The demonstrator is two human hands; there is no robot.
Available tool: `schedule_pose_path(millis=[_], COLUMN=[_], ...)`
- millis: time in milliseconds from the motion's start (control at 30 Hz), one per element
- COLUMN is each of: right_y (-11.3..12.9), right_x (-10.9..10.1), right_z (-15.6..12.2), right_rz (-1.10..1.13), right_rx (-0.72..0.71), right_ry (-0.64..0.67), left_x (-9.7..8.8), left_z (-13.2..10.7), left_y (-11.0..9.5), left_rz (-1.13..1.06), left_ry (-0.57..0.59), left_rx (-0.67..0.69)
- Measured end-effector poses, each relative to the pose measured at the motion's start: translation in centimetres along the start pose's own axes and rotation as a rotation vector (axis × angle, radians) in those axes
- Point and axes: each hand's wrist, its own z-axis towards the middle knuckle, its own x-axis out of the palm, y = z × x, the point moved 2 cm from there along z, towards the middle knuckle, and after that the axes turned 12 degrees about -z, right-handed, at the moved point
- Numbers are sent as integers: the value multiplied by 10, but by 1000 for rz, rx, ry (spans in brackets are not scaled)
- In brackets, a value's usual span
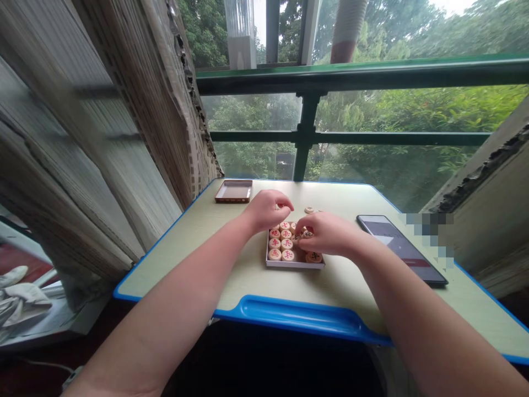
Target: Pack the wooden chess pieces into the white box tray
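A small shallow box [294,265] on the pale desk holds several round wooden chess discs [281,243] with red characters. My left hand [266,209] hovers over the box's far edge with curled fingers pinching something I cannot make out. My right hand [324,232] rests over the box's right side, its fingers closed on a disc among the pieces. A loose disc [309,209] lies on the desk just beyond the box.
The box's brown lid [233,191] lies at the desk's far left. A dark phone [400,248] lies to the right. The desk has a blue rim with a groove [297,312] at the front. Stacked cardboard [124,127] stands at the left, a green window railing [306,132] behind.
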Motion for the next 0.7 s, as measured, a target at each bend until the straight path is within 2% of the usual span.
schedule_pose_path(millis=[200,700], right_y=[1,9], right_x=[2,4], right_z=[1,5], right_rz=[6,-32], right_rx=[4,20], right_ry=[12,-19], left_x=[-2,-1], left_z=[-1,-2], left_y=[-2,-2], left_rz=[-33,-3], left_ry=[-47,-26], left_rx=[21,-5])
